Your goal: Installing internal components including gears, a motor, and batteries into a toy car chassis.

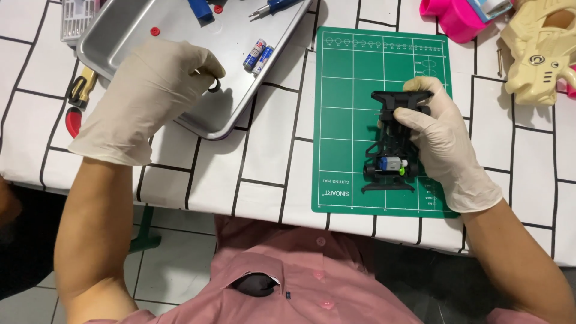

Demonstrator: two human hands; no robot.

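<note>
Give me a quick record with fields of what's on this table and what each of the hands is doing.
left hand: gloved, pinching a small black ring over the metal tray
right hand: gloved, gripping a black toy car chassis with a small motor
under chassis: green cutting mat
in tray: two batteries, small red part, screwdriver
table cover: white cloth with black brick lines
far right: cream plastic toy shell, pink plastic piece
far left: yellow-handled tool
</note>
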